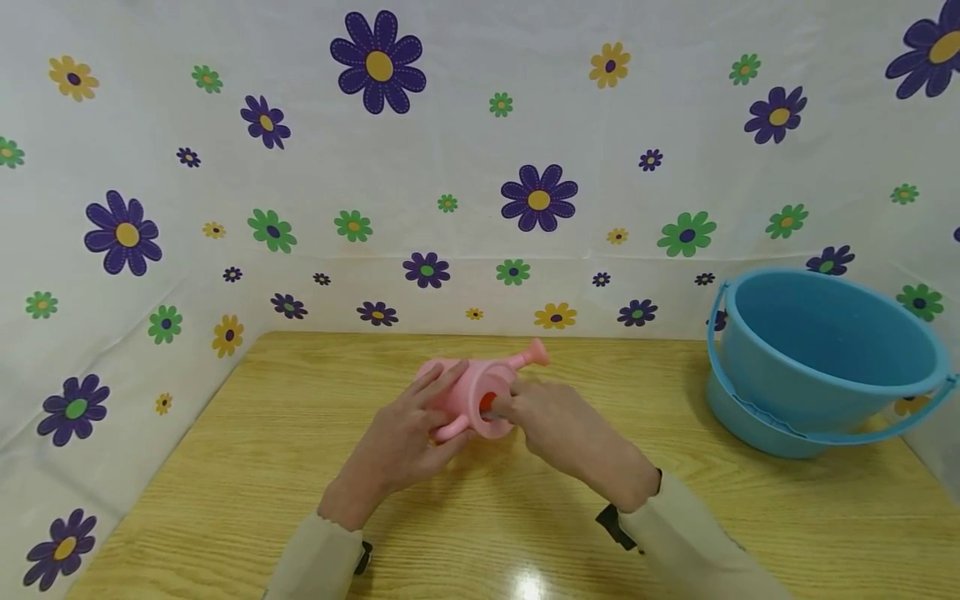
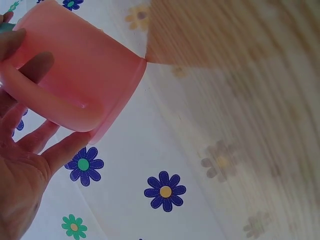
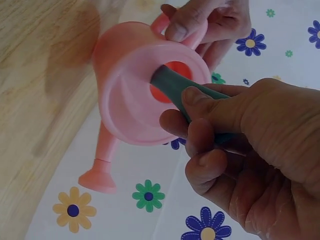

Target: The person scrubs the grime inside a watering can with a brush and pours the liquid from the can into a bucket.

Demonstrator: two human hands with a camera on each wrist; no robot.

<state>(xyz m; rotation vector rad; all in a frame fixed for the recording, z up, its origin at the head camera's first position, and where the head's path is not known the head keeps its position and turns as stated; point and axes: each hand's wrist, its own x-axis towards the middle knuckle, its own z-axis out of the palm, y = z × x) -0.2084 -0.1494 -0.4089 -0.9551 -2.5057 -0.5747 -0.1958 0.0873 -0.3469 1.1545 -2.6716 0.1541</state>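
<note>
A pink watering can (image 1: pixel 474 385) is tilted low over the table, its top opening turned toward the right hand and its spout (image 3: pixel 105 155) pointing away. My left hand (image 1: pixel 393 437) grips it at the looped handle (image 2: pixel 50 102), with fingers spread over the body in the head view. In my right hand (image 1: pixel 570 433), thumb and fingers pinch a smooth teal handle-like piece (image 3: pixel 172 86). Its far end goes into the can's round opening (image 3: pixel 178 67), where orange-red shows; that end is hidden inside.
To the right on the wooden table (image 1: pixel 300 417) stands a large blue bucket (image 1: pixel 780 408), its carrying handle (image 1: pixel 862 437) hanging down at the front. A white sheet with printed flowers (image 1: pixel 450 150) rises behind the table and along both sides.
</note>
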